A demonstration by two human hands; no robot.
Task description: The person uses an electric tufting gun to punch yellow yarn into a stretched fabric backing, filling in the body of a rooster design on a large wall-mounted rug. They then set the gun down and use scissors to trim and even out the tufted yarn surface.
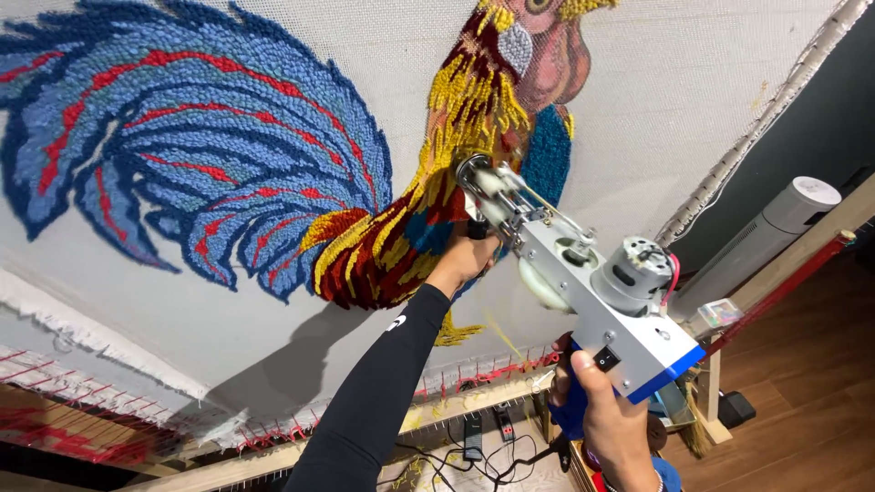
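A white cloth (pixel 656 100) is stretched on a wooden frame, bearing a tufted rooster (pixel 273 155) in blue, red and yellow yarn. I hold a grey tufting gun (pixel 583 282) with its needle tip pressed against the rooster's body. My right hand (pixel 606 415) grips the gun's blue rear handle. My left hand (pixel 465 260), in a black sleeve, grips the gun's front handle close to the cloth.
The wooden frame's lower bar (pixel 273 451) carries red and white yarn ends. A white cylindrical appliance (pixel 775 228) stands at the right on a wood floor (pixel 811 401). A black power strip and cables (pixel 474 442) lie below the frame.
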